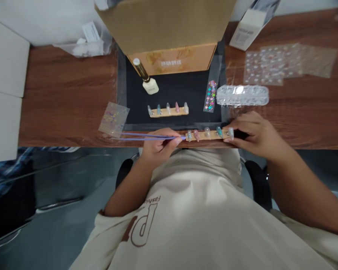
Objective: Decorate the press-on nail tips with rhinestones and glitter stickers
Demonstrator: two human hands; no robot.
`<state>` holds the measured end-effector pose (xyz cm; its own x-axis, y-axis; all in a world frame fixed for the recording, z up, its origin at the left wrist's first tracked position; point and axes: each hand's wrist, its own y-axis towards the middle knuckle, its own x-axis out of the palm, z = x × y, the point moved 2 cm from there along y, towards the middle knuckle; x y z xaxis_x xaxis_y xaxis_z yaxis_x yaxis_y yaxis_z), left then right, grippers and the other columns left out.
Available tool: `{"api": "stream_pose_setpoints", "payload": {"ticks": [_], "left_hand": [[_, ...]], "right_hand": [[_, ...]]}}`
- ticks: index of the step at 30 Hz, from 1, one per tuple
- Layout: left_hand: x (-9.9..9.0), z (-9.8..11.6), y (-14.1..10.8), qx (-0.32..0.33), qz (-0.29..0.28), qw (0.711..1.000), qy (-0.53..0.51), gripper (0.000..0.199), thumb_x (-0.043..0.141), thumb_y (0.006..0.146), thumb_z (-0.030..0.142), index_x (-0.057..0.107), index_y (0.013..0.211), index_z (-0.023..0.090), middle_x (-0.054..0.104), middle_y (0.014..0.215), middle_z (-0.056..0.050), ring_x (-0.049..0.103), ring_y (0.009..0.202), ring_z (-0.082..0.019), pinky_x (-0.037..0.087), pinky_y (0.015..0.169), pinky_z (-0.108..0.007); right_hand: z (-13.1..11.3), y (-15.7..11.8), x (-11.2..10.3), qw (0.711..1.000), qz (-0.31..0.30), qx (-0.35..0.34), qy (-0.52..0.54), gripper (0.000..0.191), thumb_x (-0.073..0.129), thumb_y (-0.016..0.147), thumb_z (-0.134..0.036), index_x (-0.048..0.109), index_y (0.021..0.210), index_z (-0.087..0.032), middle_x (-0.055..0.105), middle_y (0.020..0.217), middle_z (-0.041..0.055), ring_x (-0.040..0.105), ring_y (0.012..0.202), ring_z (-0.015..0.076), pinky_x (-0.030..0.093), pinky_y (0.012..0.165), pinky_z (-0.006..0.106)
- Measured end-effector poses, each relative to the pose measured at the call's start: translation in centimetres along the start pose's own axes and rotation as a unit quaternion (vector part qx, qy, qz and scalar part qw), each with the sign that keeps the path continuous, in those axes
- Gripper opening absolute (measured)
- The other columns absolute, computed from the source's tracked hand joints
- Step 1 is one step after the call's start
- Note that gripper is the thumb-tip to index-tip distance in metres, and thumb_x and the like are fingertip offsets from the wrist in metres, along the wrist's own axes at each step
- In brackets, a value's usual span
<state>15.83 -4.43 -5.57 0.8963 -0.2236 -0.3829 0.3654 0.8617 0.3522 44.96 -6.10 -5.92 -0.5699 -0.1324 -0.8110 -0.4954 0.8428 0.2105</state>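
Near the table's front edge, a light wooden strip [202,135] carries several decorated false nails in clear, pink and teal. My right hand [252,131] pinches the strip's right end between thumb and fingers. Purple tweezers [135,137] are closed in my left hand [160,144], their tips meeting at the strip's left end. Whether the tips grip anything is too small to tell. Behind, on the black mat [180,86], lies a second strip [169,112] with several false nails standing on it. A nail polish bottle [150,85] with a gold and white cap lies tilted on the mat.
A cardboard box [171,60] takes up the mat's back. Right of it are a star sticker sheet [211,96], a clear plastic case [242,95], gem sheets [270,65] and a white carton [248,28]. Leftward are a glitter packet [113,118] and a clear tray [90,47].
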Motion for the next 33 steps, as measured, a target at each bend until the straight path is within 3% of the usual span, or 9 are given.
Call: {"api": "stream_pose_setpoints", "payload": {"ticks": [7,17,33], "left_hand": [[0.8,-0.3,0.2,-0.021,-0.001,0.999,0.037,0.012,0.062,0.092,0.026,0.068,0.085,0.018,0.071,0.078,-0.001,0.066,0.070,-0.012,0.051,0.064,-0.022],[0.8,-0.2,0.7,0.054,-0.025,0.996,0.064,0.009,0.062,0.092,0.023,0.066,0.086,0.019,0.067,0.070,0.001,0.061,0.060,-0.008,0.046,0.055,-0.019],[1.0,0.0,1.1,0.082,-0.040,0.990,0.111,0.004,0.063,0.089,0.018,0.064,0.086,0.020,0.069,0.072,0.001,0.065,0.062,-0.010,0.050,0.059,-0.020]], "right_hand": [[0.4,0.5,0.1,0.997,-0.016,-0.051,-0.057,0.013,0.060,0.091,-0.029,0.065,0.101,-0.022,0.066,0.074,0.0012,0.056,0.070,0.0201,0.032,0.069,0.038],[0.2,0.8,0.2,0.997,-0.017,-0.024,-0.074,0.011,0.060,0.091,-0.033,0.067,0.094,-0.025,0.062,0.068,-0.0007,0.049,0.068,0.0209,0.029,0.068,0.039],[0.3,0.9,0.2,0.998,-0.018,-0.017,-0.065,0.018,0.056,0.093,-0.040,0.065,0.089,-0.024,0.057,0.064,-0.0019,0.046,0.065,0.0187,0.027,0.071,0.039]]}}
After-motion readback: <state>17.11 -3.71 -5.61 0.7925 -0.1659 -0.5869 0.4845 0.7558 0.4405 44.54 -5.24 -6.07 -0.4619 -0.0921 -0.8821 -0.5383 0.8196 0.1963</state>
